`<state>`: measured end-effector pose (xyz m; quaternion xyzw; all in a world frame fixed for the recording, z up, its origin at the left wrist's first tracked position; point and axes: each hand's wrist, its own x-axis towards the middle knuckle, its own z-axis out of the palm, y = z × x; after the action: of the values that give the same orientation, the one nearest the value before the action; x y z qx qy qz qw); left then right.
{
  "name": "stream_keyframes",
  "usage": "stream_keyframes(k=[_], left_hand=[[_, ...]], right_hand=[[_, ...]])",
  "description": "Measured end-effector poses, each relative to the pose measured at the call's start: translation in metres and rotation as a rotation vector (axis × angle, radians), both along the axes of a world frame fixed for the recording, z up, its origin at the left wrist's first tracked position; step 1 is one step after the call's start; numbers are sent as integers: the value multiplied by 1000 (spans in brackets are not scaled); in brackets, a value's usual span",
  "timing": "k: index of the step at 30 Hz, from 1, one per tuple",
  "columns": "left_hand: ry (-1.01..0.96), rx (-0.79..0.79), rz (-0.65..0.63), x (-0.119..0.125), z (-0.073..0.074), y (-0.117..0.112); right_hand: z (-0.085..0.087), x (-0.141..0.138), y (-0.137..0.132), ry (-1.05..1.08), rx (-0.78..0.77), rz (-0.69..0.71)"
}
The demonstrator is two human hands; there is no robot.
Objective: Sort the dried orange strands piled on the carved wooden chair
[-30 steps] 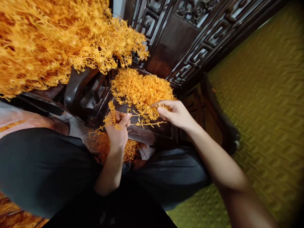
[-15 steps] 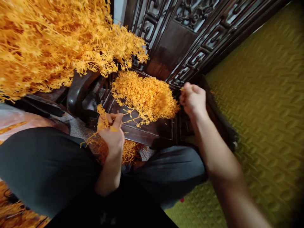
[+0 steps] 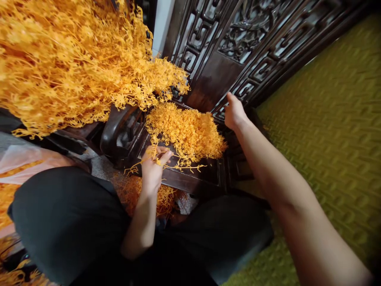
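My left hand (image 3: pixel 153 163) is closed on a thin, branching orange plastic stem (image 3: pixel 190 167). Its bare prongs stick out on both sides of the fingers, with small frilly pieces near the grip. Just beyond lies a heap of small frilly orange plastic pieces (image 3: pixel 187 129) on the dark wooden chair seat (image 3: pixel 190 178). To the right of that heap my right hand (image 3: pixel 235 111) is held up near the carved chair back, seen mostly from behind. One finger is stretched out and the hand looks open; its other fingers are largely hidden, and nothing shows in it.
A large mass of orange branching plastic sprays (image 3: pixel 74 67) fills the upper left, beside the curved chair arm (image 3: pixel 111 133). A carved wooden back (image 3: pixel 220 75) rises behind the seat. Bare orange stems (image 3: pixel 166 200) lie below it. Yellow-green textured padding (image 3: pixel 327 131) covers the right.
My left hand has moved right and turned with the stem, whose prongs now reach along the seat's front. My right hand has shifted up slightly, and its fingers have loosened. The camera view has tilted.
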<state>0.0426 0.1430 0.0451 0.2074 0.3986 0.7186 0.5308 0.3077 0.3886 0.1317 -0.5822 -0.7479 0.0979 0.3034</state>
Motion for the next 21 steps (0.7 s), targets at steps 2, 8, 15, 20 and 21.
stream_keyframes(k=[2,8,15,20,21], left_hand=[[-9,-1,-47,1,1,0],[40,-18,-313,13,-3,-2],[227,-43,-455,24,-13,-9],[99,-45,-638,17,3,-18],[96,-52,-644,13,5,-19]], right_hand=[[11,-12,-20,67,82,-55],[26,-86,-157,80,-403,585],[-12,-106,-207,132,-460,580],[-23,-84,-207,469,-608,326],[-22,-81,-207,548,-632,268]])
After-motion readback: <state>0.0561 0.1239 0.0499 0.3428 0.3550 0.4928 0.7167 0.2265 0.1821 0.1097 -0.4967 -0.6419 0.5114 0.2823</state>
